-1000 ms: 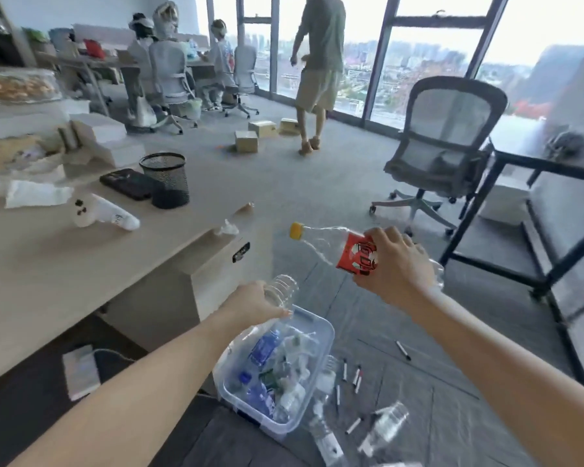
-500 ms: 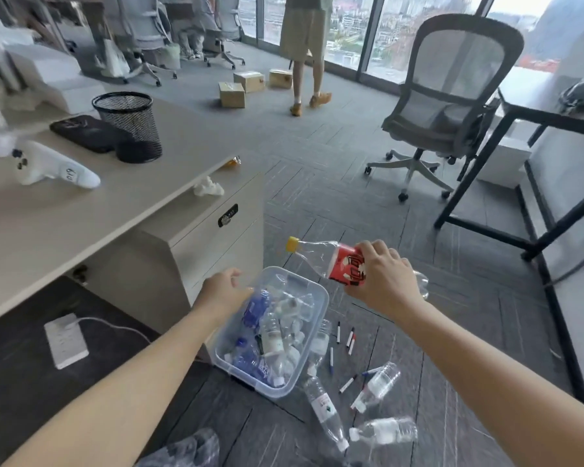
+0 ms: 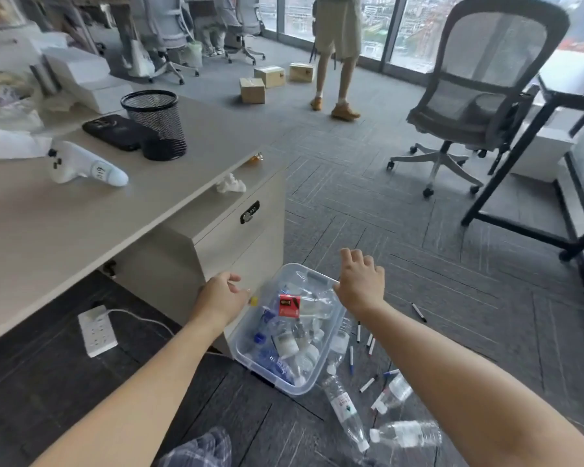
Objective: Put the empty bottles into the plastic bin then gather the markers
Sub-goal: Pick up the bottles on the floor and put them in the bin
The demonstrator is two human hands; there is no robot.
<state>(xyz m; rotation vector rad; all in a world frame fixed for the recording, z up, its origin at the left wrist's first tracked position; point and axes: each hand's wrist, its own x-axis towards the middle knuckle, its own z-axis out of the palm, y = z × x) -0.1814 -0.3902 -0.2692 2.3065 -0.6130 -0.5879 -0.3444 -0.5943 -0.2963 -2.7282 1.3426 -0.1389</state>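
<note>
Empty hands over the bin — three bottles left to collect

The plastic bin (image 3: 285,389) sits on the floor against the desk's drawer cabinet (image 3: 236,237), a red-labelled bottle (image 3: 297,306) topmost inside. Three empty bottles (image 3: 346,411) lie off its near right corner, with markers (image 3: 358,332) along its right side. The left hand (image 3: 221,296) and right hand (image 3: 361,284) hover at the far rim, fingers loosely curled and holding nothing. It is probably best to grip each bottle mid-body — the thin plastic will likely crumple — and take the markers last.

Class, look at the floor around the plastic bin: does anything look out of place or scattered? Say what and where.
Yes. Several empty bottles lie on their sides on the carpet right of the plastic bin, not in it. Markers are strewn beside them, and one marker lies apart, farther right.
</note>
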